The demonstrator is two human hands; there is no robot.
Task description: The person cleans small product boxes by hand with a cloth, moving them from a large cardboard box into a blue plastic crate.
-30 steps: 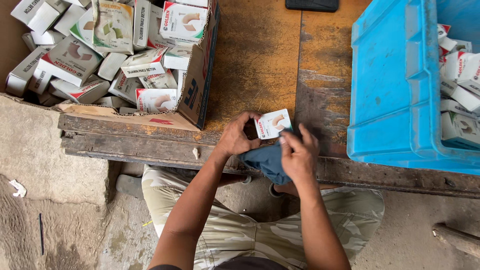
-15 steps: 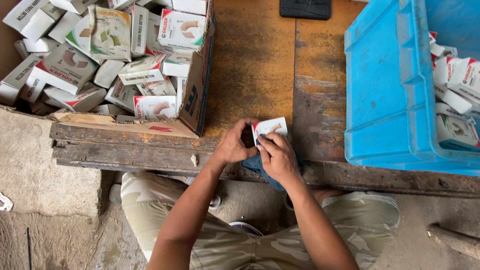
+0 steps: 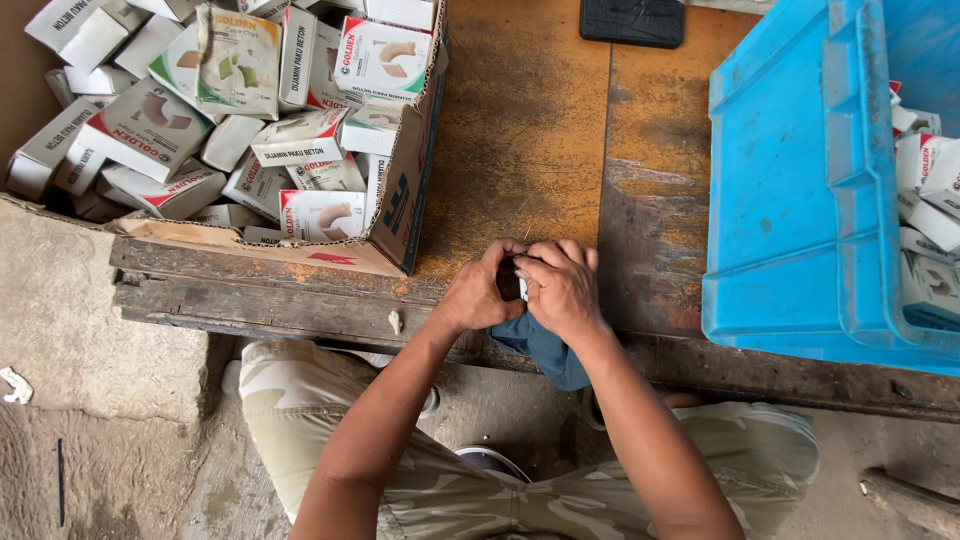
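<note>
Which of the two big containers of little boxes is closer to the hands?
The brown cardboard carton on the left. Its corner sits just beside the left hand, while the blue plastic crate lies farther off to the right.

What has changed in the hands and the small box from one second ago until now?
The right hand moved left over the small box, which showed its whole printed face before and is now almost hidden between both hands. The left hand keeps its grip. The dark cloth stays under the hands; the cardboard carton and blue crate are unchanged.

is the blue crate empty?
No, the blue crate holds several small white boxes along its right side.
</note>
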